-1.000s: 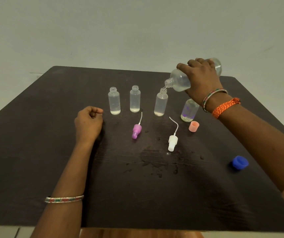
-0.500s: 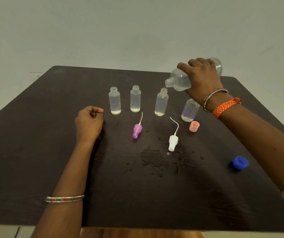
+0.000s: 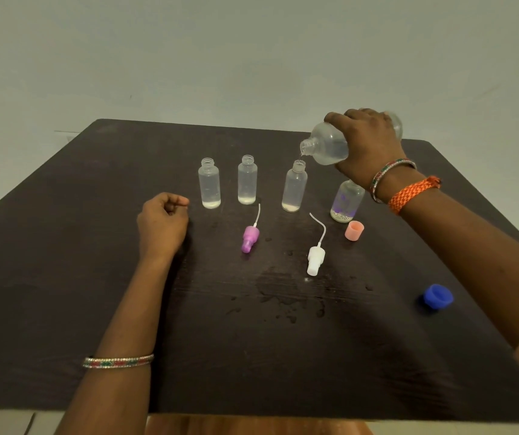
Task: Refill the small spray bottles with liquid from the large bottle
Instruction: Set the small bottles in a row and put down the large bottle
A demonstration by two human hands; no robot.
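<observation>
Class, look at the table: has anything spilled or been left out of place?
Yes. Wet patches and droplets darken the table in front of the small bottles, so liquid has spilled. Two spray heads, pink and white, lie on their sides.

The table (image 3: 63,246), filling the middle of the frame, is showing a dark wood grain with a matt finish, and wet spots are glistening on it near the centre. The large bottle (image 3: 327,146) at upper right is looking like translucent, slightly frosted plastic, as are the small bottles (image 3: 209,183) standing in a row below it. The purple spray head (image 3: 249,238), the white spray head (image 3: 315,259), the pink cap (image 3: 354,230) and the blue cap (image 3: 438,296) are all appearing as smooth, opaque plastic. The orange wristband (image 3: 412,193) at right is looking like braided cloth.
</observation>
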